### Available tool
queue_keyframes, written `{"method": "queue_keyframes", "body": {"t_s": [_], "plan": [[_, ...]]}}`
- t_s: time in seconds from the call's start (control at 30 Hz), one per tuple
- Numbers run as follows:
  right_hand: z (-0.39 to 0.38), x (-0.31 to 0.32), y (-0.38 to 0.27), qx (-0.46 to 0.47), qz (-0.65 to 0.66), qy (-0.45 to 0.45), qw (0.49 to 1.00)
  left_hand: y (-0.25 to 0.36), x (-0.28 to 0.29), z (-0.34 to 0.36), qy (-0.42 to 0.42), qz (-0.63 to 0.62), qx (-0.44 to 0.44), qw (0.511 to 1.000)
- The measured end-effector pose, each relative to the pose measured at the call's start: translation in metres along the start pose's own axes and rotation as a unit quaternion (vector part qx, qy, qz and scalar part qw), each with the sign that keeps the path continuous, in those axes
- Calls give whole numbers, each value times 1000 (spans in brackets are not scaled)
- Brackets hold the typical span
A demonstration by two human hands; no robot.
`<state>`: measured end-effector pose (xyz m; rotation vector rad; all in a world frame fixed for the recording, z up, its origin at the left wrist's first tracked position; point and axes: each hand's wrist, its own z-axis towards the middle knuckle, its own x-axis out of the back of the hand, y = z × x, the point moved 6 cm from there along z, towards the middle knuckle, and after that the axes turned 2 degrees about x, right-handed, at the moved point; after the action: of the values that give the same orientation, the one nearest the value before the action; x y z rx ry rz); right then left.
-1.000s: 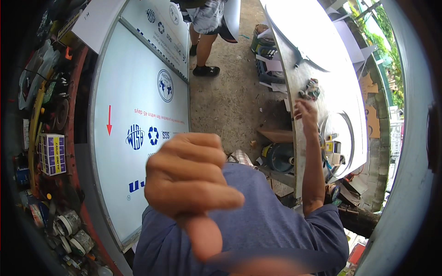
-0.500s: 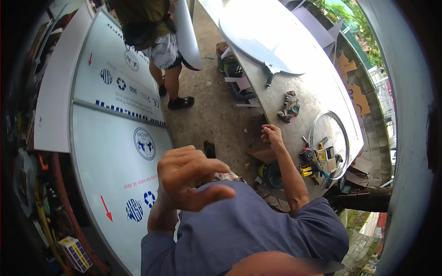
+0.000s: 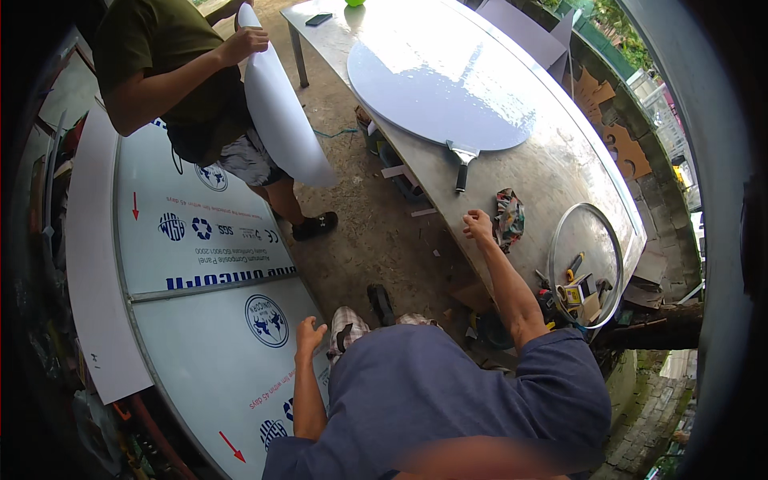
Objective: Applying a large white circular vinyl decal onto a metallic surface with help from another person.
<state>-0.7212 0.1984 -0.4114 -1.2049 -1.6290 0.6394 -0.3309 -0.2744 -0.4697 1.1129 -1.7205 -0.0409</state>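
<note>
My left hand [image 3: 310,336] hangs with its fingers apart and nothing in it, over a printed blue-white panel [image 3: 216,368] leaning at left. My right hand [image 3: 478,226] has its fingers curled, with nothing visible in them, at the near edge of the metal-topped table [image 3: 472,184], just left of a crumpled patterned cloth [image 3: 510,214]. Beyond the cloth lies a pale oval board [image 3: 432,96] with a wet-looking surface. A black-handled squeegee [image 3: 461,166] rests at the board's near edge.
A co-worker [image 3: 156,76] in an olive shirt stands ahead left, holding a curved white sheet [image 3: 284,120]. A phone [image 3: 319,19] is on the table's far end. A metal ring [image 3: 550,268] surrounds hand tools [image 3: 574,294] at right. Crates [image 3: 406,180] sit below the table.
My left hand has dropped from near the camera down toward the panel. The view has shifted toward the table's far end. The co-worker's arms and white sheet now show more fully.
</note>
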Motion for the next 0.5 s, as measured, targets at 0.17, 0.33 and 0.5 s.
{"method": "queue_keyframes", "body": {"t_s": [0.17,0.33,0.5], "plan": [[28,-10,-16,10,-32,29,999,-39,-23,8,-41,-48,93,994],[44,-40,-34,18,-55,46,997,-76,-35,22,-90,-110,155,978],[85,-2,-17,38,-198,205,958,-68,-14,46,-73,-124,118,983]]}}
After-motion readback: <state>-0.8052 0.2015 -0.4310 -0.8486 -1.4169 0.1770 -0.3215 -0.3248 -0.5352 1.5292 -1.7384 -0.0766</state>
